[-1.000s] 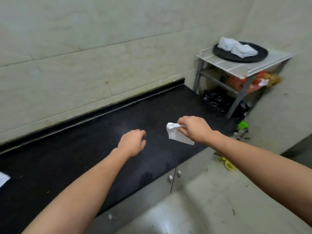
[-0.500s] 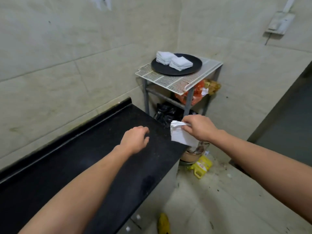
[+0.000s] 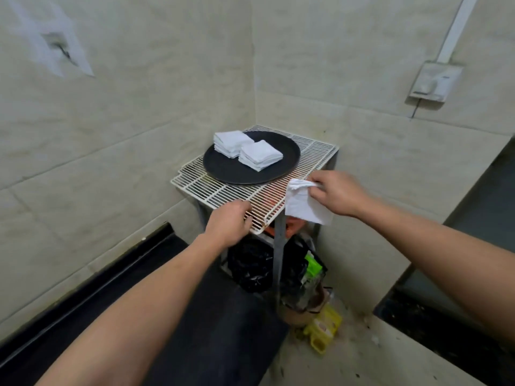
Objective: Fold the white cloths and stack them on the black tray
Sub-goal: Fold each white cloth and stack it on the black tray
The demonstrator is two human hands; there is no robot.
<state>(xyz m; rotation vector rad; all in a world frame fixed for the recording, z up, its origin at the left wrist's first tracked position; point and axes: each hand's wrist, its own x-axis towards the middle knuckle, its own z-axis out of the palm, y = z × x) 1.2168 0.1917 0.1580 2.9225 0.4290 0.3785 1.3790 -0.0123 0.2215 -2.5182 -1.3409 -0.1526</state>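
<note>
Head view: right hand [image 3: 335, 192] at centre right, fingers pinched on a folded white cloth [image 3: 303, 204] hanging over the near right edge of the wire rack [image 3: 223, 190]. Left hand [image 3: 228, 225] at centre, loosely curled, empty, fingertips at the rack's front corner. Black round tray [image 3: 237, 174] on the rack at centre, two stacks of folded cloths [image 3: 260, 155] side by side toward its far side; near half bare. Black countertop [image 3: 211, 316] lower left, ending just below the rack.
</note>
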